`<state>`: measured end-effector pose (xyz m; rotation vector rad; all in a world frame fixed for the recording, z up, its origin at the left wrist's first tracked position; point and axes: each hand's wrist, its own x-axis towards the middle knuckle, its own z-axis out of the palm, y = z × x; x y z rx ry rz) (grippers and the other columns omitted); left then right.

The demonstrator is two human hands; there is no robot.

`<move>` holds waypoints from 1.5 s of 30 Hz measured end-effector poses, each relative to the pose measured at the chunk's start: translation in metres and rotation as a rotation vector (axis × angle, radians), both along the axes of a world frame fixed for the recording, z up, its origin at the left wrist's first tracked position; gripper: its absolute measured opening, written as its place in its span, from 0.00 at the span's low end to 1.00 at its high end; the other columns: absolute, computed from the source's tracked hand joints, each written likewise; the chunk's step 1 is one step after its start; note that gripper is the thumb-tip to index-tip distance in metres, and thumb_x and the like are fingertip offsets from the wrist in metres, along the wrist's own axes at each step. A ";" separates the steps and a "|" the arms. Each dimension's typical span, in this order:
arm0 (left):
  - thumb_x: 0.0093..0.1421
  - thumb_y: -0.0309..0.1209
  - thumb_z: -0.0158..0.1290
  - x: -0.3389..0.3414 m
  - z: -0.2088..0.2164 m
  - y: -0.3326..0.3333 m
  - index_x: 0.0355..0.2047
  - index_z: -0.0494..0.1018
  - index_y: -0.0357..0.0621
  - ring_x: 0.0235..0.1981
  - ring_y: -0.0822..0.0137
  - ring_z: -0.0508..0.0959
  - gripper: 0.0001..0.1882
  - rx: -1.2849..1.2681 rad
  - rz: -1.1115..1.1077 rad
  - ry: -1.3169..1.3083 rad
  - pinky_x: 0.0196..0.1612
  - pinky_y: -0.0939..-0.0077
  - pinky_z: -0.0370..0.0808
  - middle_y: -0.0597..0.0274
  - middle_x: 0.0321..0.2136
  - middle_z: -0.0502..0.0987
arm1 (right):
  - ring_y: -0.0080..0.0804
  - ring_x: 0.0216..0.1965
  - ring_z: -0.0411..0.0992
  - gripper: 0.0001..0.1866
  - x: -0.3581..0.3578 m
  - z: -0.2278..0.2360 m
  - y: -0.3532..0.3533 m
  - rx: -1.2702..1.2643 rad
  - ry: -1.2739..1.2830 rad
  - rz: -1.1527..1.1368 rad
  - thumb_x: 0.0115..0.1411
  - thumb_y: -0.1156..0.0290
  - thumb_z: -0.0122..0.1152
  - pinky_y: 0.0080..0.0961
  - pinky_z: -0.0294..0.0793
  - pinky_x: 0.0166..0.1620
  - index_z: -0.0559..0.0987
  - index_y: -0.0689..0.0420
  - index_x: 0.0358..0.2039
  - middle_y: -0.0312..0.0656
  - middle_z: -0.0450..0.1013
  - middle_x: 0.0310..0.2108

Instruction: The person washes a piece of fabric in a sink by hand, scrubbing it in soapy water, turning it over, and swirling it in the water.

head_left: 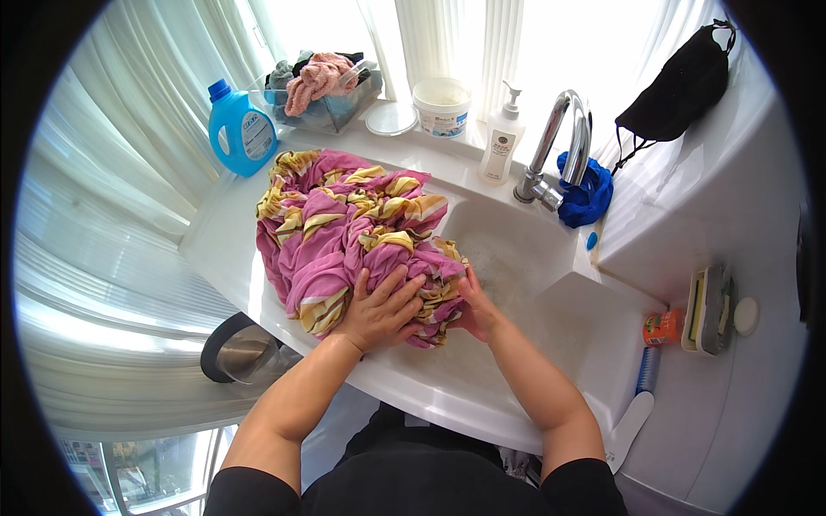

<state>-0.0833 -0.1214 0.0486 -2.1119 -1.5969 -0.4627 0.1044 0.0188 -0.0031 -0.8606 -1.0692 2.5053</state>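
A large bunched cloth (344, 232), pink with yellow patterned patches, lies heaped on the white counter and over the left rim of the sink (551, 335). My left hand (385, 311) presses on its near side, fingers spread and nothing gripped. At the cloth's right end, over the basin, my right hand (476, 308) curls round the edge of the fabric; some of its fingers are hidden beneath the folds. Cloudy, slightly foamy water shows in the basin to the right of the cloth.
Along the back stand a blue detergent bottle (239, 129), a clear bin of cloths (331, 99), a white tub (441, 107), a pump bottle (501, 142) and a chrome faucet (551, 155) with blue fabric (587, 193) beside it. A sponge holder (705, 310) sits at right.
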 end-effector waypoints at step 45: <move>0.34 0.43 0.62 -0.067 0.031 0.026 0.35 0.75 0.53 0.45 0.52 0.68 0.24 0.029 0.406 -0.347 0.49 0.56 0.57 0.52 0.47 0.70 | 0.52 0.37 0.73 0.10 -0.159 -0.005 -0.017 0.808 0.062 -0.641 0.56 0.73 0.55 0.38 0.71 0.40 0.77 0.62 0.38 0.50 0.75 0.35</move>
